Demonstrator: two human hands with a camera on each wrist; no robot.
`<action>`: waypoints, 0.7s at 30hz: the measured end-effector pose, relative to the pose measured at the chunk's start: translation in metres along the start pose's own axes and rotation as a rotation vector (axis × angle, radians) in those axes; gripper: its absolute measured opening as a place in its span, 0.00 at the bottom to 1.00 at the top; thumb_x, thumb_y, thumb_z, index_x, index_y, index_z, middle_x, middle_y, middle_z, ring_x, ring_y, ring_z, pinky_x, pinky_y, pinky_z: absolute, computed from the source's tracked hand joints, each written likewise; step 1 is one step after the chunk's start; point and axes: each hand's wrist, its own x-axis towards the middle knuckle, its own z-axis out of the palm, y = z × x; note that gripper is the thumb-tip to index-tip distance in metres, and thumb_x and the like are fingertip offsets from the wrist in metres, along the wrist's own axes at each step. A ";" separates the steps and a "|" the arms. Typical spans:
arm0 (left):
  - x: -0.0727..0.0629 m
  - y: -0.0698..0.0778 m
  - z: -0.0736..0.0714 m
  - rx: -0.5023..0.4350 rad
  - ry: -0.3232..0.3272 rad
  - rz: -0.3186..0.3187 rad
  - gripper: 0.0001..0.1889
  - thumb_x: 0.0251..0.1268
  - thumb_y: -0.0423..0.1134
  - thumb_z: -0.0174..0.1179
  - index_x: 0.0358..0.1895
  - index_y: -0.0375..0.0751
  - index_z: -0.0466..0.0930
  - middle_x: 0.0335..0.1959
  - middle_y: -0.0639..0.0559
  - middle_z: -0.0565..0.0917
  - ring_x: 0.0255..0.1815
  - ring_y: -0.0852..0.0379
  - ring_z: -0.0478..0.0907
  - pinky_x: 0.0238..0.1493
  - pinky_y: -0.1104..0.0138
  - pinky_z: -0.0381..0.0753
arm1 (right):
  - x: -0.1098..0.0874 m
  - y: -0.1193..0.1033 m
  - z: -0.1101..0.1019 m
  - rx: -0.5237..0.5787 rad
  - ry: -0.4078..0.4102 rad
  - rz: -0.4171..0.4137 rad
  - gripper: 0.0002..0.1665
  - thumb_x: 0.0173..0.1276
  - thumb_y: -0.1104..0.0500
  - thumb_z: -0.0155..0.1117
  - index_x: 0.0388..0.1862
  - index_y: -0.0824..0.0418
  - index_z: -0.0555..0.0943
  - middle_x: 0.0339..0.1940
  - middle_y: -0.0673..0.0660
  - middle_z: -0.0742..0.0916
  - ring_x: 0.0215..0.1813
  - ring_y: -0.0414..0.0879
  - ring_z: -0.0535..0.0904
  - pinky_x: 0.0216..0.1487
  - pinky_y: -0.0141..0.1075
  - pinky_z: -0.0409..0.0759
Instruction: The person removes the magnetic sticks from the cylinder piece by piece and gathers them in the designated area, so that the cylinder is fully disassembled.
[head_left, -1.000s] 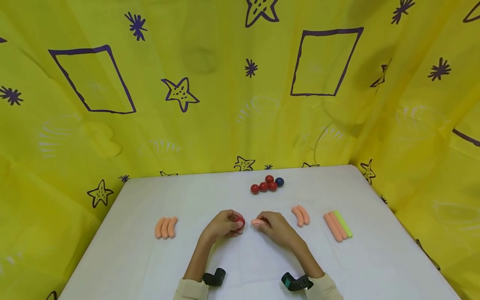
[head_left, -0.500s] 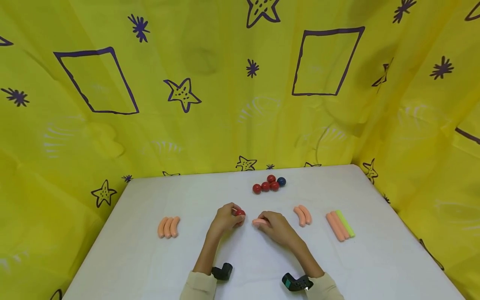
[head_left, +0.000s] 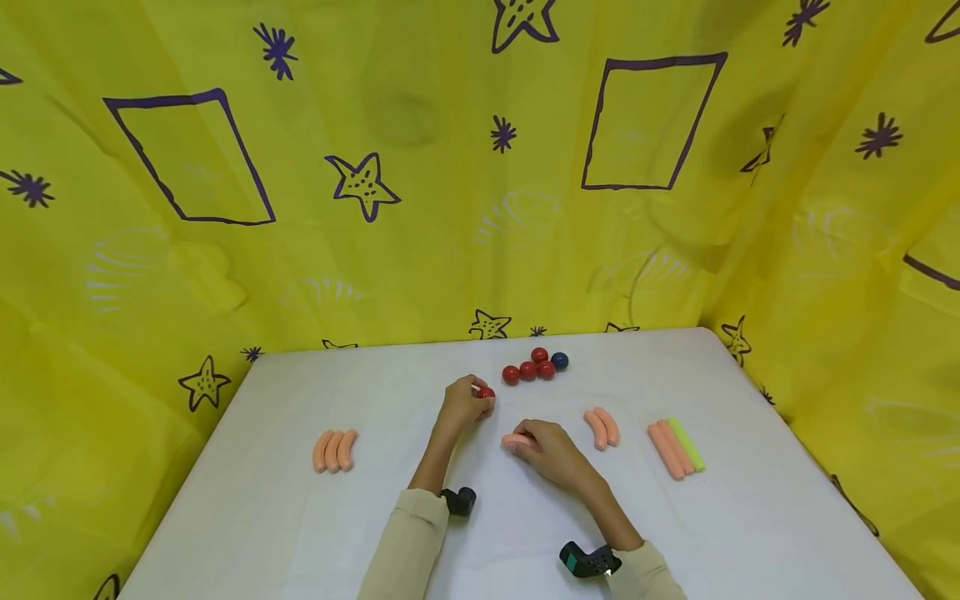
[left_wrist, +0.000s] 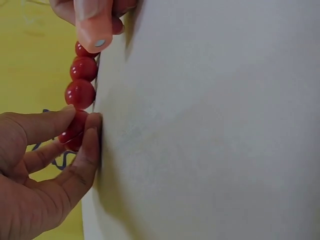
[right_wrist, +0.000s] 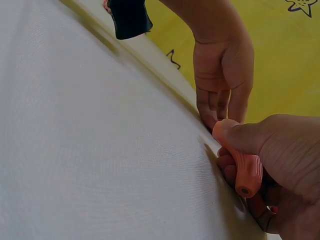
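Observation:
Between the thumb and fingertips of my left hand (head_left: 463, 406) is a red ball (head_left: 487, 392), pinched just left of a group of red balls (head_left: 528, 371) and a blue ball (head_left: 559, 361). My right hand (head_left: 557, 457) grips a short curved peach rod (head_left: 514, 440) nearer the front, thumb along its top. In the right wrist view, the rod (right_wrist: 243, 165) shows a ribbed side and a small round dot in its end. Beyond the left hand's ball, more red balls (left_wrist: 80, 94) line up in the left wrist view.
Three curved peach rods (head_left: 332, 451) lie at the left of the white table (head_left: 247, 517). Two more curved rods (head_left: 602, 428) are right of the right hand. Farther right, straight peach rods (head_left: 670, 450) lie beside a green rod (head_left: 687, 444). A yellow patterned curtain (head_left: 435, 250) surrounds the table.
My left hand has moved forward and slightly right with the red ball, closer to the ball group. The right hand has stayed nearly in place with its curved rod.

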 end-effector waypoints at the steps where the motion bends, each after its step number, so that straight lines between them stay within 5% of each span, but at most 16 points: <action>1: 0.004 0.000 0.002 -0.011 0.008 0.003 0.15 0.58 0.29 0.66 0.47 0.31 0.77 0.33 0.43 0.80 0.26 0.59 0.78 0.27 0.73 0.78 | 0.000 0.000 0.000 0.002 -0.001 0.001 0.08 0.68 0.49 0.65 0.34 0.51 0.83 0.27 0.41 0.81 0.33 0.35 0.75 0.40 0.30 0.75; 12: 0.033 0.006 0.009 0.033 0.115 -0.027 0.16 0.59 0.30 0.66 0.50 0.33 0.79 0.40 0.38 0.82 0.35 0.52 0.78 0.34 0.69 0.82 | -0.001 0.006 0.001 0.009 -0.002 -0.019 0.09 0.69 0.49 0.64 0.34 0.52 0.83 0.29 0.42 0.83 0.33 0.34 0.76 0.41 0.30 0.77; 21: 0.042 0.008 0.011 0.091 0.158 0.037 0.16 0.59 0.33 0.67 0.50 0.34 0.79 0.41 0.40 0.84 0.40 0.49 0.79 0.44 0.61 0.80 | -0.003 0.005 0.000 0.037 -0.002 0.012 0.09 0.68 0.48 0.64 0.36 0.52 0.83 0.28 0.43 0.80 0.33 0.36 0.74 0.38 0.29 0.73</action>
